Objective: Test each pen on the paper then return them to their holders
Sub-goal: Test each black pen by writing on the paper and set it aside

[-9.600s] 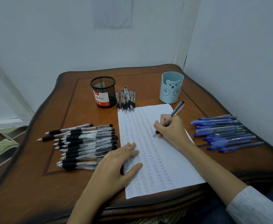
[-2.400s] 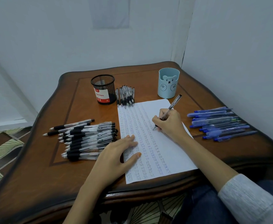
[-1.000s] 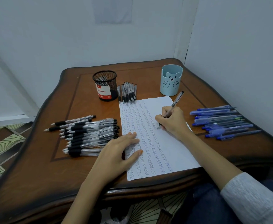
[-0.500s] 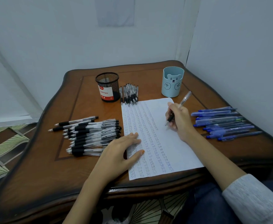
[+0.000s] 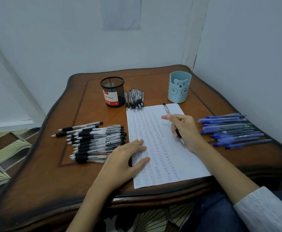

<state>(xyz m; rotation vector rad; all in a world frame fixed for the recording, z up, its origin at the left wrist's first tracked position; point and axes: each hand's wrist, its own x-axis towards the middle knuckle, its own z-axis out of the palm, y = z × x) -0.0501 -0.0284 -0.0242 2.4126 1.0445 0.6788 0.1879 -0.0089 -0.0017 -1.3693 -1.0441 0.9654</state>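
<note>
A white sheet of paper (image 5: pixel 168 158) covered in rows of scribbles lies on the wooden table (image 5: pixel 45 178). My right hand (image 5: pixel 186 129) holds a clear black-grip pen (image 5: pixel 168 112) above the paper's right side, its clicker end pointing away from me and its tip toward me. My left hand (image 5: pixel 125 159) presses flat on the paper's left edge. A black mesh holder (image 5: pixel 113 92) stands at the back, with a short row of black pens (image 5: pixel 135 100) next to it. The light blue bear holder (image 5: pixel 179 87) stands at the back right.
A large heap of black-grip pens (image 5: pixel 93 141) lies left of the paper. Several blue pens (image 5: pixel 232 130) lie at the right, close to the wall. Walls close in behind and to the right. Patterned floor shows at the left.
My right hand has lifted the pen off the paper and turned it round, so the tip now points toward me. The left hand has stayed on the paper.
</note>
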